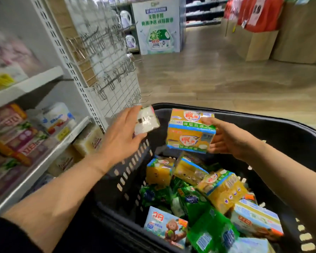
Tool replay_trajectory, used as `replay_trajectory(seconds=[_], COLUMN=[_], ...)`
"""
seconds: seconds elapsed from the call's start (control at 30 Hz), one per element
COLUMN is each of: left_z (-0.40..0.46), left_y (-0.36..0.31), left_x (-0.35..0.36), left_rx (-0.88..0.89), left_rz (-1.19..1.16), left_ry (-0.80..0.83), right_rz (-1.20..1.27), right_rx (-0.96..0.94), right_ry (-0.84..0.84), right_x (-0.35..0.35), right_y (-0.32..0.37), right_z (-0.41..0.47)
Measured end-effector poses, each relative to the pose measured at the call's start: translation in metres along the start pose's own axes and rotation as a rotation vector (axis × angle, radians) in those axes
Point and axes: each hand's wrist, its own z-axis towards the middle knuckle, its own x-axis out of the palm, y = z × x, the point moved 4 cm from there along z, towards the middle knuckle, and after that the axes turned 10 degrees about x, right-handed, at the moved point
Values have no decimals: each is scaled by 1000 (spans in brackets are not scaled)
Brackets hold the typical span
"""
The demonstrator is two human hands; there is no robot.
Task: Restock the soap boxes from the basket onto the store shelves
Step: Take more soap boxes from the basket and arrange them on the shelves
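The left hand (123,136) holds a small pale soap box (147,119) above the near-left rim of the black basket (274,128), its fingers curled round the box's lower edge; the box is blurred and its print cannot be read. The right hand (230,138) grips a yellow pack of soap boxes (191,130) with blue and green bands, thumb on top and fingers underneath, held over the far end of the basket. The two held items are near each other but apart.

Inside the basket lie more yellow packs (224,190), some tilted against one another toward the middle and right wall. Green soap packets (193,201) lie below them, and a light blue pack with a monkey picture (167,227) lies at the near edge.

To the left stand the store shelves (49,77), white with a perforated upright. The lower shelf carries pink and purple soap boxes (16,136) at its left and cream-coloured bars (88,141) at its right edge, just beside the left wrist. A wire grid panel with hooks (109,70) hangs at the shelf end.
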Motion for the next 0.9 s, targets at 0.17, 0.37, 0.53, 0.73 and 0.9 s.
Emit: replay_trajectory(seconds=[0.17,0.37,0.53,0.73,0.9], left_z=[-51,-152,-252,-366,-458], left_y=[13,14,0,-30,-73], left_x=[-81,-163,-224,-263,-284], left_rx=[-96,-153,-306,-556,-740], left_rz=[102,299,434,598,704], left_ry=[-157,-305,-387,-442,-480], right_rz=[-35,-170,-323,-443,-534], right_rx=[-72,-220,-265,-269,-175], right_ry=[143,388,568,797,1008], right_x=[65,189,288,395,477], right_y=[31,68,69,41,-8], right_z=[-17,-63,-111,-176,-228])
